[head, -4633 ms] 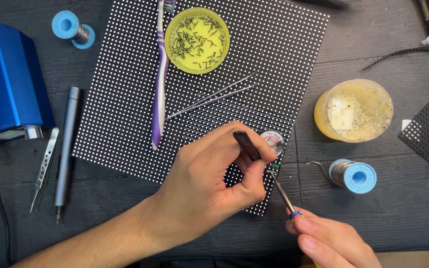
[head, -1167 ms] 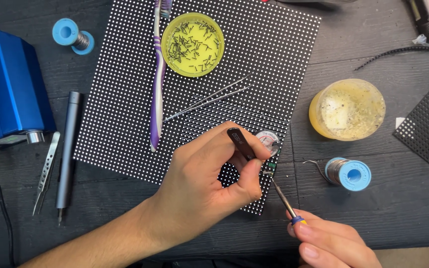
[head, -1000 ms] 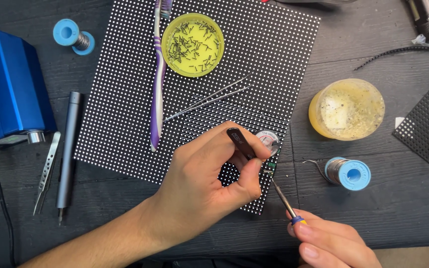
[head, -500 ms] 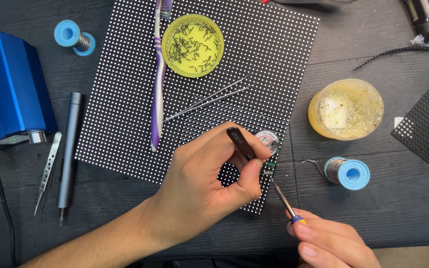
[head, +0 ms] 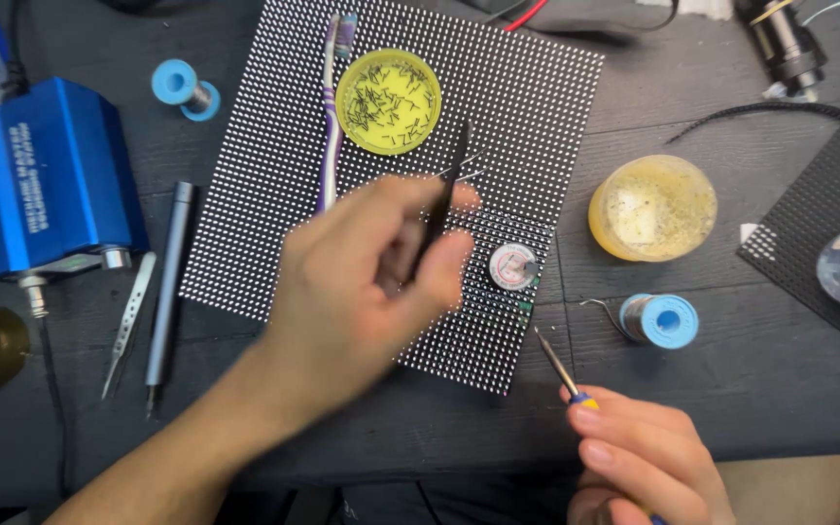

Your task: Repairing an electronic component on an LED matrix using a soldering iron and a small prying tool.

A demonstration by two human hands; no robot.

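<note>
The left hand (head: 371, 282) has lifted its black tweezers (head: 442, 209) off the dotted panel (head: 527, 97) — fingers closed around them, seemingly nothing in the tips; the right hand (head: 644, 462) grips the soldering iron (head: 558, 363).

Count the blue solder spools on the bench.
2. One blue spool lies upper left, beside the blue box. The other blue spool lies right of the dotted panel. More may be hidden out of frame.

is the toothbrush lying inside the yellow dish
No, the toothbrush lies on the dotted panel beside the yellow dish.
</note>
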